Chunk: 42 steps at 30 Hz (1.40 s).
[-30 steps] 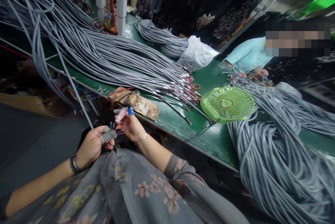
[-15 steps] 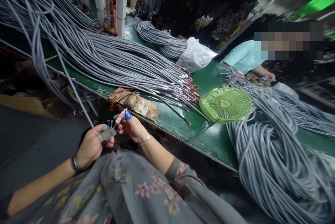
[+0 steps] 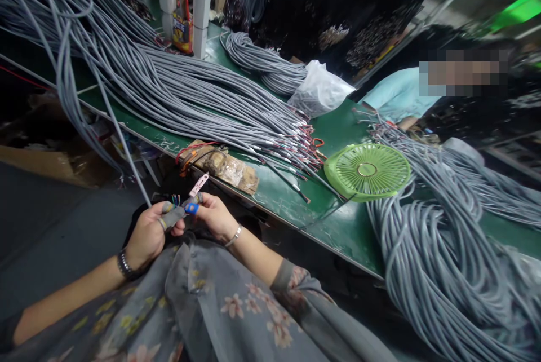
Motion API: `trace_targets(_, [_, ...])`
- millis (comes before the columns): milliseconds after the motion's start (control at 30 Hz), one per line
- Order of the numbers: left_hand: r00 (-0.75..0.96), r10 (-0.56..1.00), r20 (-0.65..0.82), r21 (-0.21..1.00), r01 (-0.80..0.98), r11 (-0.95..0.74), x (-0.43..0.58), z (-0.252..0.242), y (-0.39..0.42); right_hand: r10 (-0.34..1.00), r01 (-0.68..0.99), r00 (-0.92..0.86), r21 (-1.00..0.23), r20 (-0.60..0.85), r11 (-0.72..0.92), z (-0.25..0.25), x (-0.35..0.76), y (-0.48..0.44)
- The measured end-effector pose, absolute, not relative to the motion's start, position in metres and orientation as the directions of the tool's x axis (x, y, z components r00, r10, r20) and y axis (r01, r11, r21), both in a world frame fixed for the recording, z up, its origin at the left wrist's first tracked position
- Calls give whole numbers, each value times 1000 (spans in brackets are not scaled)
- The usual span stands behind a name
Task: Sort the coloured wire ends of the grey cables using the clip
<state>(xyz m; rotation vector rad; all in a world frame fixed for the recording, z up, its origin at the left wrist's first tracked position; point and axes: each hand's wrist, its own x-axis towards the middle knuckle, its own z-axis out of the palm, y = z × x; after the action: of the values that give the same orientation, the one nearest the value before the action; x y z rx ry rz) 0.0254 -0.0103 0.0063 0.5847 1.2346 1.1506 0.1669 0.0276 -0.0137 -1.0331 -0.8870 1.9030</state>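
Note:
My left hand [image 3: 147, 232], with grey covers on its fingertips, is closed around the end of a grey cable [image 3: 129, 154]. Thin coloured wires [image 3: 176, 200] fan out above its fingers. My right hand [image 3: 215, 218] is closed right beside it, fingertips almost meeting the left ones, with a blue wrap [image 3: 191, 208] on its thumb. From its fingers sticks up a small pale pink, flat piece [image 3: 199, 184] with a hole near its end; its lower part is hidden. Whether the right fingertips also pinch wires, I cannot make out.
A green table [image 3: 333, 232] carries a long bundle of grey cables [image 3: 203, 91], a wooden block [image 3: 228, 167], a green fan [image 3: 367, 170] and a clear plastic bag [image 3: 321, 88]. More cable coils [image 3: 439, 260] hang over the right side. A person in light blue [image 3: 401, 91] sits across.
My right hand has come down and left, its thumb now against my left fingertips. The pale pink piece now points up out of the fingers. The left hand stays on the cable.

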Motion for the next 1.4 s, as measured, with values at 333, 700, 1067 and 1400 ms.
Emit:
trace_targets(333, [-75,890,-450,820,-429,378,26,8,-9,757,-395,-478,-661,-445,-638,-26,165,29])
trace_targets(700, [13,896,-445,819,-399,412,22,7,-8,762,-420,-495,-652,-418,-631,-28,166,31])
trace_targets(1067, [67,911,-408,848,-341,405,23,11,-9,801,-416,-475,-709,-365,-570,-27,164,30])
trace_targets(1400, [-37,922,-385,868,-355,348,28,15,-9,826,-395,-287,-726,-485,-564,-10,175,50])
